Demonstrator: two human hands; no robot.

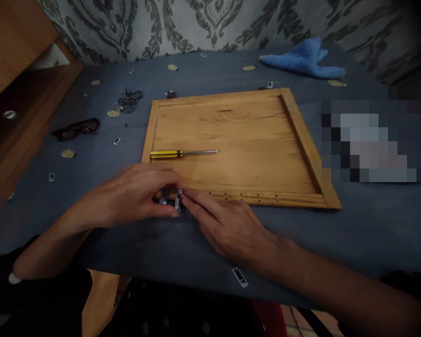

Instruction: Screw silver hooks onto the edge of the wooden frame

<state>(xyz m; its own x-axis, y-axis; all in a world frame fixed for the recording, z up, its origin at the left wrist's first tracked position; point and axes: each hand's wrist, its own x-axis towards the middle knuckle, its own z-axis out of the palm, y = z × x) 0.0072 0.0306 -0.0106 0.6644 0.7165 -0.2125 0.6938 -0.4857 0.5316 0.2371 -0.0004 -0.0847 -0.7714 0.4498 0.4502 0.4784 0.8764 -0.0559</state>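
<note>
A wooden panel with a raised frame [224, 140] lies on the blue-grey cloth, small holes dotting its near edge. At its near left corner, my left hand [136, 189] is closed around a shiny metal hinge [164, 200], thumb on the near side and fingers over the top. A small cross-head screw [180, 191] shows at the hinge's right side. My right hand [231, 224] has its fingertips pressed together against that screw, and its forearm comes in from the right. Just beyond my left hand, a yellow-and-black screwdriver [184, 153] rests flat on the panel, tip pointing right.
Left of the panel are dark sunglasses [77, 128] and a pile of metal hardware [129, 100]. Behind it on the right lies a blue fluffy object [306, 61]. A pixelated area covers something at right. Wooden furniture [17, 47] borders the cloth on the left.
</note>
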